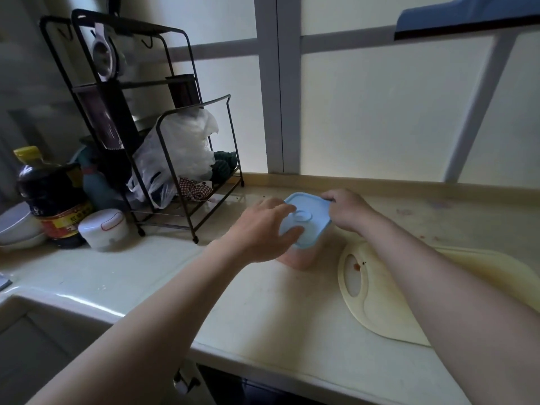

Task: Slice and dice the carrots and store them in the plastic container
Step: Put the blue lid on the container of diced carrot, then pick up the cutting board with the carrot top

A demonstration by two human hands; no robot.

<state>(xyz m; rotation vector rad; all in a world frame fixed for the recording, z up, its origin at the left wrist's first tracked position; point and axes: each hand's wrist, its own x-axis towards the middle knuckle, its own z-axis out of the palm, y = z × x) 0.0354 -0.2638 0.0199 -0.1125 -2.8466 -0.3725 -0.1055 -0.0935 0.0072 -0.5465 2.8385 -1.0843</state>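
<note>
- The clear plastic container (302, 257) stands upright on the pale cream worktop (263, 311). It carries a pale blue square plastic lid (314, 220). An orange-pink tint shows through its wall, likely the diced carrots, though blur hides the pieces.
- The left hand (263, 229) comes at the container from its near left. Its fingers lie fairly straight and spread across the lid's top, a flat pressing grip rather than a closed one.
- The right hand (347, 211) sits at the container's far right corner. Its grip is curled over the lid's edge there, pinching the rim.
- The lid looks slightly tilted, its near left side lower than the far right corner. Whether it is fully seated I cannot tell.
- My judgement: the coming move turns on pressing straight down through the lid. Both hands are already on it at opposite corners, so neither has to reach.
- Just right of the container, and nearer the person, lies the cream plastic cutting board (385, 305), touching or almost touching its base. The right forearm crosses above the board.
- Left of the container and further back stands the black wire rack (187, 159), near but apart from it.
- Behind the container the worktop ends at a raised ledge close by. The open room lies toward the person.
</note>
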